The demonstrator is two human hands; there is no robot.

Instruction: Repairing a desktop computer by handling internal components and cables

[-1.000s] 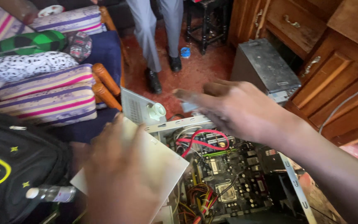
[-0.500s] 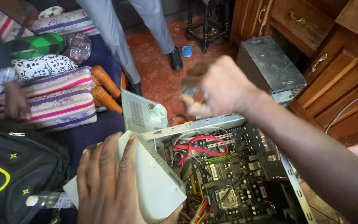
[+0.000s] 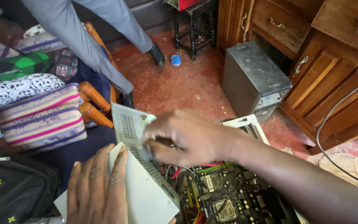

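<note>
The left hand [image 3: 98, 188] lies flat on the white power supply box [image 3: 146, 195] at the open computer case [image 3: 228, 199], while the right hand [image 3: 185, 137] pinches closed at its upper end, probably freeing it; lifting it clear needs care with cables.

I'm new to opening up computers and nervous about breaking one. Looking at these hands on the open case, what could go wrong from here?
The left hand lies flat on the pale drive perched at the case edge; it could slip onto the circuit board.
The bare right hand reaches just above the board and red cables; static or a snagged cable seems possible.
A person's legs stand close by and could bump the work.
</note>
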